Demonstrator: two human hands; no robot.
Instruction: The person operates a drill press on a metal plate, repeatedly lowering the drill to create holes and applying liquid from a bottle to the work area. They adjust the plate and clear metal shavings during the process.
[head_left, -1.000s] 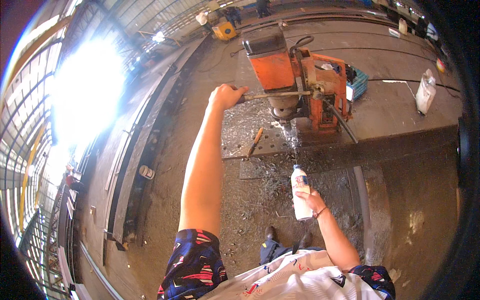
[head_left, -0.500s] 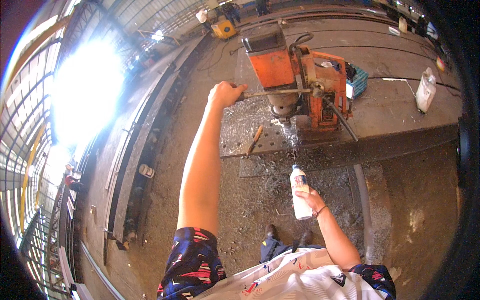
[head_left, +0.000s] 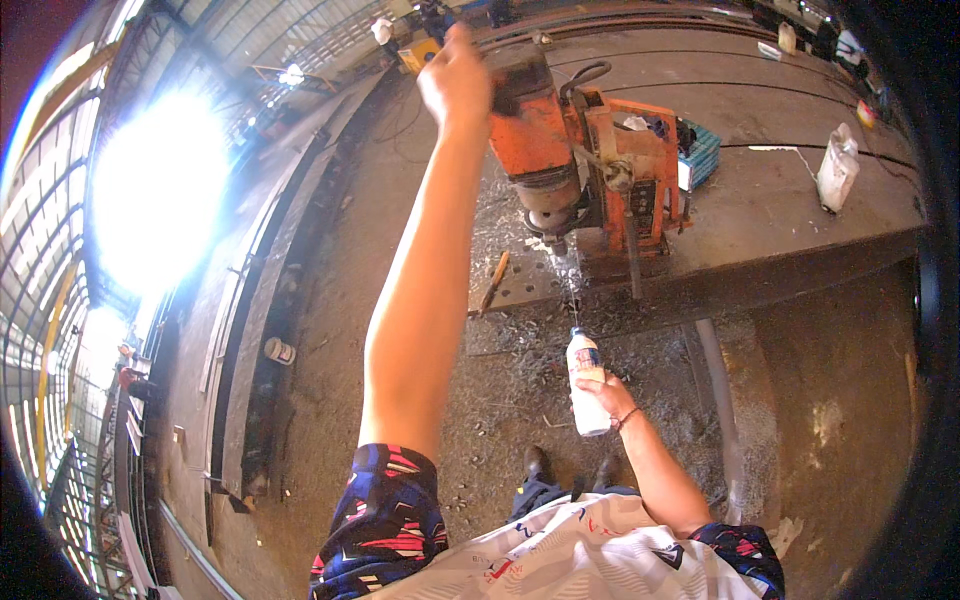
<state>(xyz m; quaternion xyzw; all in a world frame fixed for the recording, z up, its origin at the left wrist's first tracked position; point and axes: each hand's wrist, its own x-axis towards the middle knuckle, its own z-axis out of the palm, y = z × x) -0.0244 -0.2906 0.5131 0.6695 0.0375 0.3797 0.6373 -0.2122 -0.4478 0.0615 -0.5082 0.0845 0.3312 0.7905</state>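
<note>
Gripped in the right hand (head_left: 603, 396), with fingers closed around the middle: a slender white plastic bottle (head_left: 586, 362) with a blue cap and a red-and-blue label. Tilted, with the cap beyond the fingers and the base toward the wearer. Extending from the cap toward the chuck of an orange metal drilling machine with a dark motor top (head_left: 528, 140): a thin pale streak (head_left: 575, 305). Raised near the motor: the left hand (head_left: 457, 88), with closure impossible to tell.
</note>
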